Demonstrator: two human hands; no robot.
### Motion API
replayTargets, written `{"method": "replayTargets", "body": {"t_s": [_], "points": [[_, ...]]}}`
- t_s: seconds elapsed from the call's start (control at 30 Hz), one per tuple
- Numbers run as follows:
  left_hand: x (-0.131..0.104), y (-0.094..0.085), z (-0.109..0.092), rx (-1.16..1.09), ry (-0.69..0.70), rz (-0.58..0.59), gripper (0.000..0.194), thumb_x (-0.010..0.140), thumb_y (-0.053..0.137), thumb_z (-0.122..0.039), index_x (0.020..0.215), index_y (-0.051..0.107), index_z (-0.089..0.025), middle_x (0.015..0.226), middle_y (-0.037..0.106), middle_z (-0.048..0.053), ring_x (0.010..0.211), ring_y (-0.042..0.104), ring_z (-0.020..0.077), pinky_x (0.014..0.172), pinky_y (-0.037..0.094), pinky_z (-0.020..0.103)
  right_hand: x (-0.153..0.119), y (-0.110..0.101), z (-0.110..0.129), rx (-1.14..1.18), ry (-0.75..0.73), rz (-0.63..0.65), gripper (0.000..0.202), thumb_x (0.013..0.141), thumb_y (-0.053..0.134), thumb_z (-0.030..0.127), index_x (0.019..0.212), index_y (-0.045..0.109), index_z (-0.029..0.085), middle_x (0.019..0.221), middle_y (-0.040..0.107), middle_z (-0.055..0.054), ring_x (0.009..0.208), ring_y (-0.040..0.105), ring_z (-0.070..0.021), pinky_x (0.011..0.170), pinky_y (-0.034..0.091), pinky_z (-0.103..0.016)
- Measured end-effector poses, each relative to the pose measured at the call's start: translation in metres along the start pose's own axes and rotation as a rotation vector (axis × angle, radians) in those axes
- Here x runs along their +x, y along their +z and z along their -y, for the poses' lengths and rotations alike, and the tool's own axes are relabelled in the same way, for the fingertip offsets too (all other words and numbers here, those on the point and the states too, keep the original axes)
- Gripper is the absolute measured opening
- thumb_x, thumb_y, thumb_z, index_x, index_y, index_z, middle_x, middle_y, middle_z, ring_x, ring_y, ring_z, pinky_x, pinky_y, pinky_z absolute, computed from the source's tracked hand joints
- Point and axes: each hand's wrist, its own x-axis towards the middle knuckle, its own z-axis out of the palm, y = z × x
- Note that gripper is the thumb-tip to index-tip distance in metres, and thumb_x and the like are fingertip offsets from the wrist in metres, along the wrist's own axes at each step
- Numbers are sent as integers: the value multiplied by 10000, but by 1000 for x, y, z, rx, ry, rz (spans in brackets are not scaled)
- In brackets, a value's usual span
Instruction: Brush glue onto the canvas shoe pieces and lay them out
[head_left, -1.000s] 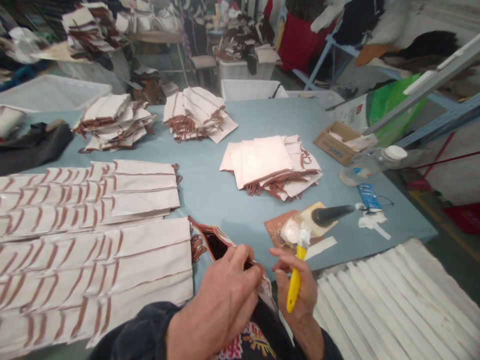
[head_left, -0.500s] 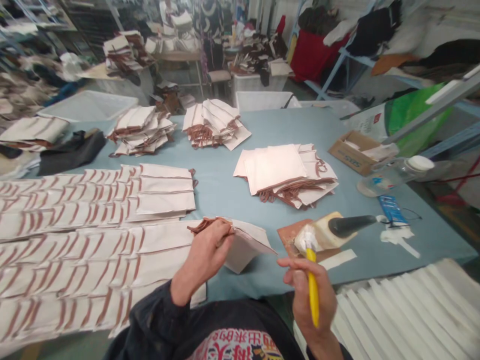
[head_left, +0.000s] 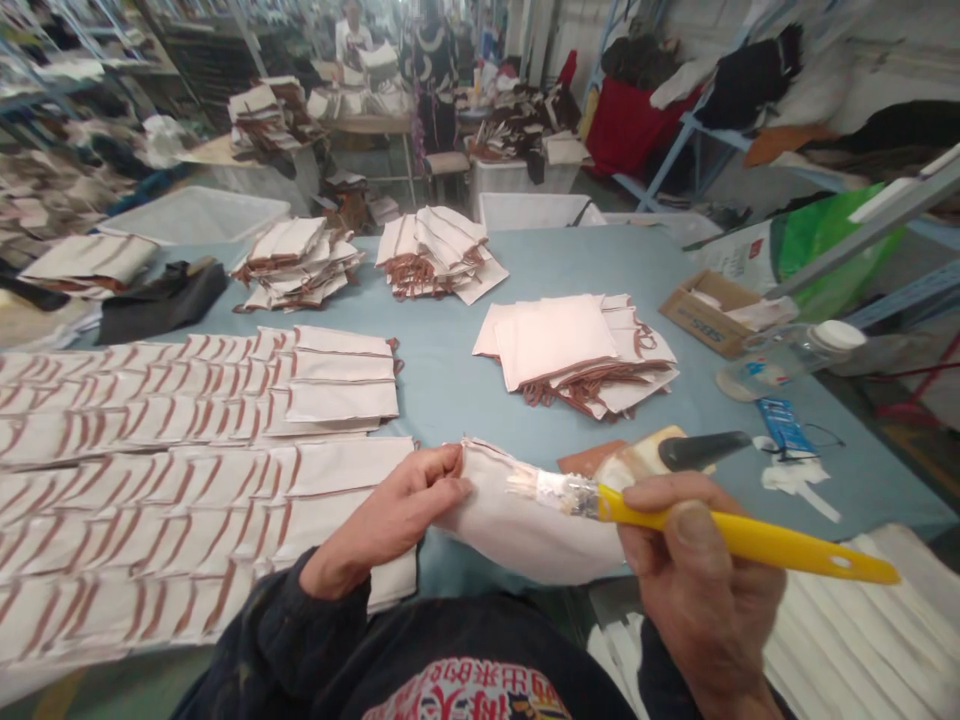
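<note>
Between finger and thumb, my left hand (head_left: 397, 510) pinches the left corner of a whitish fabric piece (head_left: 517, 530), which is raised off the table and bows downward. My right hand (head_left: 697, 570) grips a yellow-handled brush (head_left: 720, 530). White paste coats its bristles, which point left and lie over the top edge of the fabric; whether they touch it I cannot tell. Behind the brush, a whitish container (head_left: 637, 455) with a dark handle (head_left: 701, 452) across it rests on a brown board (head_left: 589, 457). Overlapping white pieces with brown edges (head_left: 337, 465) lie in rows at left.
A stack of cream pieces (head_left: 562, 340) stands mid-table, with two more stacks (head_left: 296, 255) behind. At right are a small cardboard box (head_left: 705, 310), a clear jar with a white lid (head_left: 787, 360) and a blue packet (head_left: 786, 425). People work in the background.
The brush has left the container and swung left over the fabric, turning from upright to nearly level. My left hand has turned, and the fabric now spreads wider toward my right hand.
</note>
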Motion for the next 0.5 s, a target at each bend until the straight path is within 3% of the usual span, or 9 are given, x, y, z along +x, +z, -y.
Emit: {"method": "replayTargets", "body": {"t_s": [0.17,0.27,0.4,0.5], "points": [[-7,11,-9,-50,2,94,199,871,670,-372,867,661,-173,930,642,28,816,537,173,692,416,261,3,7,-3,41,-94,173,288,1114,607,413,937,745,233,541,506,69,421,436,-94,430,376,-216],[-12,18,-12,-65,-8,128,153,840,669,-326,857,644,-176,865,590,-1,739,477,142,644,372,253,4,10,-16,-86,-167,261,230,1110,620,377,967,749,253,595,555,65,458,460,-102,481,427,-238],[-16,22,-7,-86,-36,90,184,816,656,-339,769,549,-196,819,551,-14,689,438,129,597,329,254,1,11,-27,-205,-277,215,217,1103,629,385,975,744,253,705,655,35,516,552,-121,559,513,-277],[-17,22,-1,-101,-87,72,218,787,659,-349,746,495,-212,742,501,-35,635,388,119,562,272,256,-5,8,-21,-167,-330,123,253,1103,621,414,958,738,243,635,599,42,513,558,-137,545,520,-287]]}}
